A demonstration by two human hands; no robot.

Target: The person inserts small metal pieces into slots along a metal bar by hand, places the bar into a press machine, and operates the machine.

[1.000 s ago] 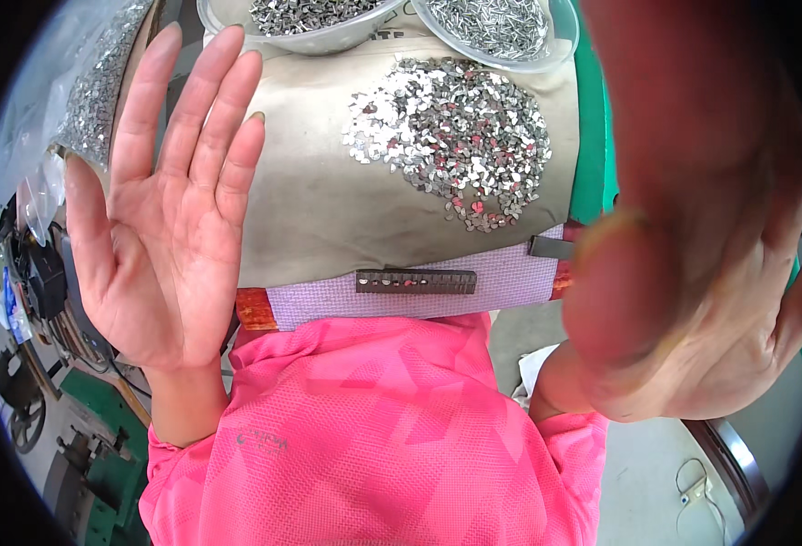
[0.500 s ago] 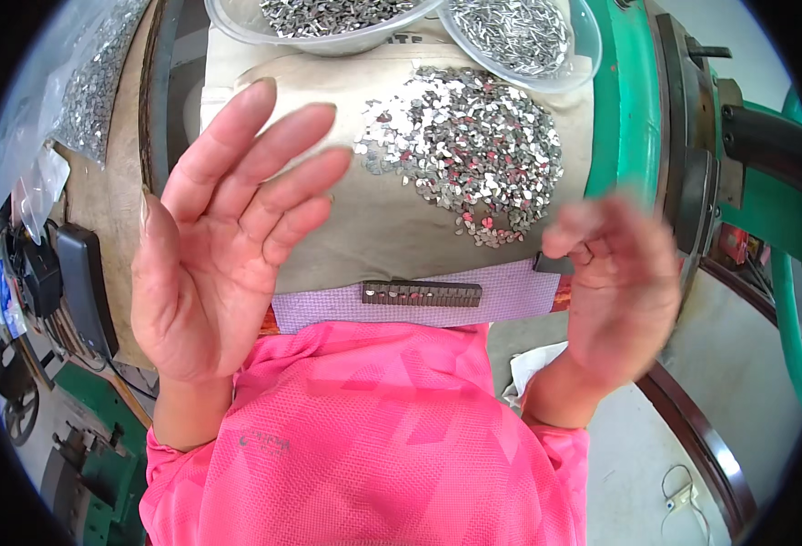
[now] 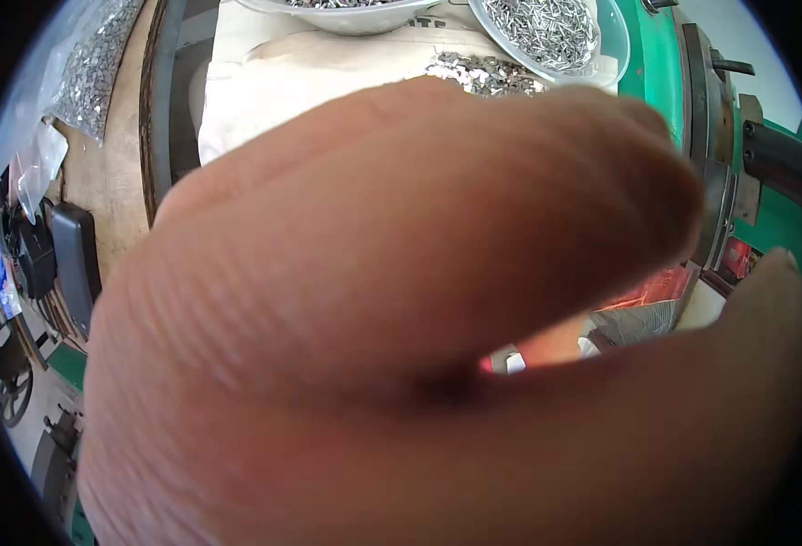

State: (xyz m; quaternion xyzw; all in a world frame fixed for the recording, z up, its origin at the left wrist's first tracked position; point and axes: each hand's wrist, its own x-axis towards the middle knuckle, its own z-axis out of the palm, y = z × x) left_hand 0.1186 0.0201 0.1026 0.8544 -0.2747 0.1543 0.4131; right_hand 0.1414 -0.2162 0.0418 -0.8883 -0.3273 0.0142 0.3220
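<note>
My left hand (image 3: 355, 264) is very close to the camera and fills most of the picture. Its fingers stretch rightward and the thumb lies below them, with a gap between. Nothing shows in that gap as held. Through it I see a small patch of skin of my right arm or hand (image 3: 555, 344); the fingers on that side are hidden. Beyond my left hand, only the far edge of a pile of small flat metal pieces (image 3: 483, 73) shows on the pale cloth (image 3: 255, 100). The dark slotted bar is covered from sight.
At the back stand a clear bowl of silver pins (image 3: 546, 36) and another clear bowl (image 3: 355, 18) of metal pieces. A bag of metal pieces (image 3: 100, 82) and a black oblong case (image 3: 75, 264) are at the left. Green machinery (image 3: 774, 227) stands at the right.
My left hand has come up close to the camera and now hides the bar and most of the pile. My right hand is mostly covered. The view has shifted slightly.
</note>
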